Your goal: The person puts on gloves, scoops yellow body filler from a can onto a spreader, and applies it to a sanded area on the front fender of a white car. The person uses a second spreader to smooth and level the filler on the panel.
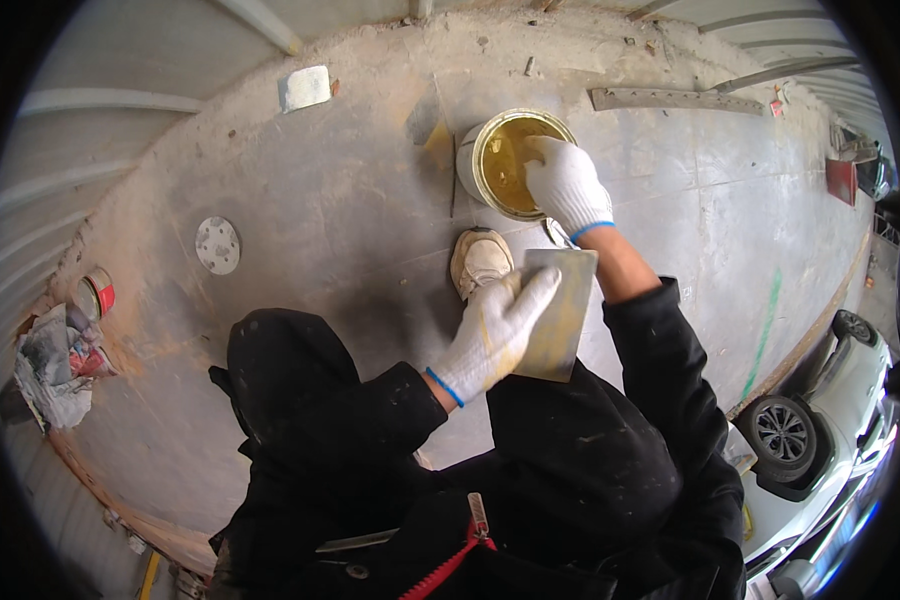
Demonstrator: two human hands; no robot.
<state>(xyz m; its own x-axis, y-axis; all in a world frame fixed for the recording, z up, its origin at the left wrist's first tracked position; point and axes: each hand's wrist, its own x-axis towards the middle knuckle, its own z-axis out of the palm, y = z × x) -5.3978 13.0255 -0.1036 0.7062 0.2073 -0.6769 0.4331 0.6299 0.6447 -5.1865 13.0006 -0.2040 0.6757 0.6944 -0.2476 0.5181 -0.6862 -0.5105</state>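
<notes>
My gloved right hand reaches into the open tin of yellow paste, fingers curled together over its rim. Just below the tin, my left hand is clamped on a flat metal board.

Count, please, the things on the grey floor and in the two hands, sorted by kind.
Open can of yellow paste, under the right hand: 1
Flat scraper blade, held by the left hand: 1
Round metal lid: 1
Small metal plate: 1
Long metal strip: 1
Small red and white can: 1
Heap of rags: 1
Total: 7
</notes>
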